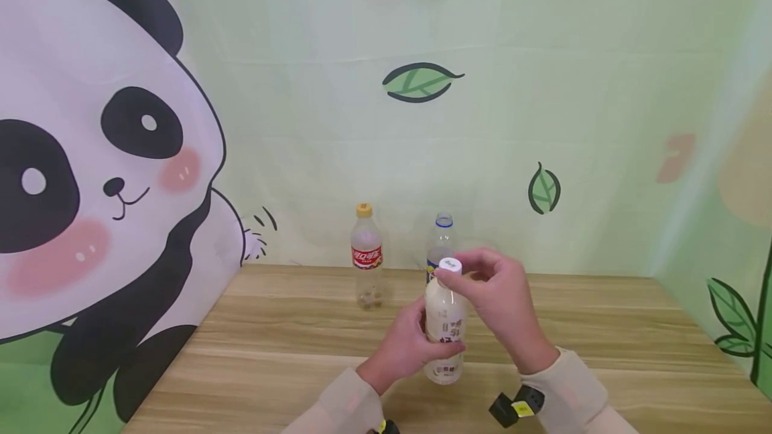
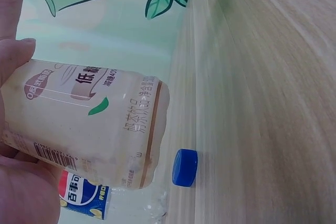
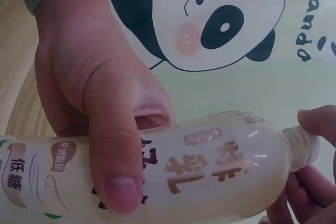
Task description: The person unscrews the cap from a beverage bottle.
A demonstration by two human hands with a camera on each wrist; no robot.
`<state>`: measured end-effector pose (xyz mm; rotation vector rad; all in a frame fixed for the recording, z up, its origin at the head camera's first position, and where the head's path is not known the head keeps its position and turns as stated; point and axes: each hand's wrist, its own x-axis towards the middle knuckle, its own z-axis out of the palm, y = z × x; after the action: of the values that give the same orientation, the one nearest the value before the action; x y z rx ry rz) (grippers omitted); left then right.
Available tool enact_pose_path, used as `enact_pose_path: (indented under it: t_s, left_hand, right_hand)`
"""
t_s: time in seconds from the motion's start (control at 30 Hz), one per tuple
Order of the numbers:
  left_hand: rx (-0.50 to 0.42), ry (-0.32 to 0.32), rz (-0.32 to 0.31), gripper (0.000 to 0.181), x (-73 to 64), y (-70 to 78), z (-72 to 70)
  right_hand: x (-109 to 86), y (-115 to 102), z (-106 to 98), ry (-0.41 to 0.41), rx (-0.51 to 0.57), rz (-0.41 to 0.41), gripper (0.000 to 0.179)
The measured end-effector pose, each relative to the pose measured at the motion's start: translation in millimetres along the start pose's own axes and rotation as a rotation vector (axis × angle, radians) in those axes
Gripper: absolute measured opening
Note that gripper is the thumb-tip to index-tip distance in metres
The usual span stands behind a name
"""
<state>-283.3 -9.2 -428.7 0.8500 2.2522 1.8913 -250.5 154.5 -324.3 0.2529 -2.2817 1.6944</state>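
Observation:
A cream-coloured milk tea bottle (image 1: pixel 445 313) with a white cap (image 1: pixel 450 265) stands nearly upright over the table in the head view. My left hand (image 1: pixel 405 347) grips its body from the left, the thumb lying across the label. My right hand (image 1: pixel 500 297) pinches the cap between thumb and fingers. In the right wrist view the left hand (image 3: pixel 105 98) wraps the bottle (image 3: pixel 210 166), and the right fingers (image 3: pixel 320 124) are on the cap. The left wrist view shows the bottle's base (image 2: pixel 147 129) raised off the table.
Behind stand a cola bottle (image 1: pixel 367 256) with a yellow cap and red label, and an uncapped bottle (image 1: pixel 443 240) with a blue label, partly hidden. A loose blue cap (image 2: pixel 185 168) lies on the wooden table (image 1: pixel 289 333). A panda-print cloth (image 1: pixel 313 119) hangs at the back.

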Motion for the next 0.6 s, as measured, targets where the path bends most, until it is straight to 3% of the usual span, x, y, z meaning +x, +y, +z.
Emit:
enact_pose_path:
  t_s: [0.33, 0.5, 0.6]
  left_hand:
    - [-0.034, -0.016, 0.008, 0.054, 1.3, -3.4, -2.5]
    - [-0.025, -0.015, 0.027, 0.053, 1.1, -6.0, -3.0]
    - [-0.01, -0.009, 0.036, 0.053, 0.9, -6.1, -2.8]
  right_hand:
    - [2.7, 3.1, -0.9, -0.163, 0.082, -0.017, 0.032]
    - [3.6, 5.4, -0.2, -0.171, 0.034, -0.041, 0.038]
    - [4.1, 5.9, 1.2, -0.135, -0.022, -0.073, 0.044]
